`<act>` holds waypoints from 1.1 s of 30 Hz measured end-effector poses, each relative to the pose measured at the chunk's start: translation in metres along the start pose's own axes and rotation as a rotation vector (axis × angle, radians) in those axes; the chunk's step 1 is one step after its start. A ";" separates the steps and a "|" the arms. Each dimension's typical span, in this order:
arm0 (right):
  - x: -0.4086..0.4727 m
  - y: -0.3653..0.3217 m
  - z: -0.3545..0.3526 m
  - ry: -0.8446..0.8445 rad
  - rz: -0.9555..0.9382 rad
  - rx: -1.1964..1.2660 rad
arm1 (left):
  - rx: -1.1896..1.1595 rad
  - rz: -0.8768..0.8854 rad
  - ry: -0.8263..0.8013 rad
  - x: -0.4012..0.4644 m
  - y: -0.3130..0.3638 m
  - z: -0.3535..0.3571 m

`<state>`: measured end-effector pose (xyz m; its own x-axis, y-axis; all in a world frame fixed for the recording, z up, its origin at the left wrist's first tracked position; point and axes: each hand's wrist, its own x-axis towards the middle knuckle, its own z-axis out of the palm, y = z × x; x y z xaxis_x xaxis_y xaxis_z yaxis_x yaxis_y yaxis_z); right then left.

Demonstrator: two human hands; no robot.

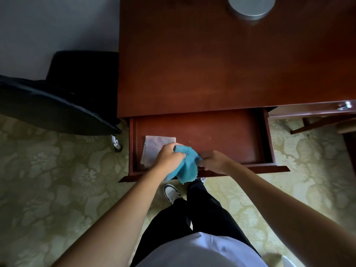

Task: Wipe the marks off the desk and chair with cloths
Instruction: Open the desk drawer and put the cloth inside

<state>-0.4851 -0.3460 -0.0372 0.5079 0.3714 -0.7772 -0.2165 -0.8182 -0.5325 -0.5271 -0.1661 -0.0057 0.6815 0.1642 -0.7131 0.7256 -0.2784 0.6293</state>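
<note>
My left hand (170, 157) grips a crumpled blue cloth (185, 166) above the front of an open drawer (221, 135) of the reddish-brown wooden desk (212, 64). The cloth hangs down over the drawer's front edge. My right hand (213, 161) is at the cloth's right edge, blurred, with its fingers touching the fabric. A pale pinkish cloth (156, 145) with zigzag edges lies flat in the drawer's left front corner, partly under my left hand. A black chair (57, 101) stands to the left of the desk.
A round grey metal lid or base (251, 6) sits on the desk top at the back. A second drawer with a metal handle (344, 106) is at the right. A chair castor (115, 143) stands near the drawer's left side. Patterned green carpet covers the floor.
</note>
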 end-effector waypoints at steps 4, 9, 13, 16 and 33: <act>-0.002 0.001 -0.010 0.135 0.000 0.757 | -0.225 -0.094 0.010 0.005 0.007 -0.002; 0.000 0.005 -0.015 -0.039 -0.060 0.972 | -0.530 -0.186 -0.031 0.012 0.022 -0.004; 0.004 0.003 -0.013 0.059 -0.002 0.996 | -0.657 -0.235 -0.013 0.018 0.027 -0.008; 0.006 0.001 -0.011 0.133 0.048 1.058 | -0.382 -0.305 -0.033 0.022 0.018 -0.010; 0.020 -0.018 -0.004 -0.207 0.515 0.010 | -0.228 -0.675 -0.042 0.020 -0.030 -0.022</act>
<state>-0.4675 -0.3253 -0.0417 0.1601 0.0035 -0.9871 -0.4022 -0.9130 -0.0685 -0.5328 -0.1333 -0.0318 0.0757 0.1931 -0.9783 0.9928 0.0768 0.0920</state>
